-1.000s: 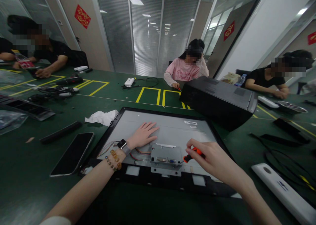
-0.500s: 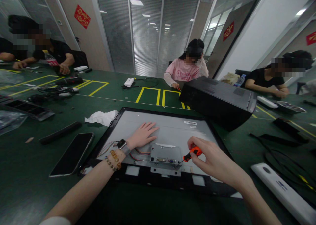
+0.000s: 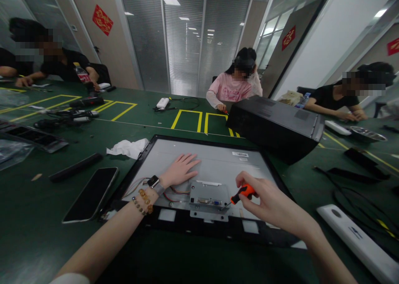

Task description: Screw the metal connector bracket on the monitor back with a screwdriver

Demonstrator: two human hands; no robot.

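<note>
A grey display panel [image 3: 212, 159] with a black frame lies flat on the green table. My left hand [image 3: 181, 170] rests on it with fingers spread, holding nothing. Near the panel's front edge sits a metal bracket box [image 3: 207, 191] with video ports on its front side; thin wires [image 3: 170, 197] run from its left. My right hand [image 3: 257, 192] grips an orange and black screwdriver [image 3: 242, 193], whose tip points down-left to the box's lower right corner. Exact tip contact is too small to tell.
A phone [image 3: 92, 195], a black bar [image 3: 75, 167] and a crumpled tissue [image 3: 127, 148] lie left. Behind right stands a black casing [image 3: 274, 126]; a white device [image 3: 355, 234] and cables [image 3: 358, 201] lie right. Several people sit around the table.
My hands and the screwdriver look nearly unmoved. At the far left, a person's hand and a bottle have shifted; the bottle now stands more to the right.
</note>
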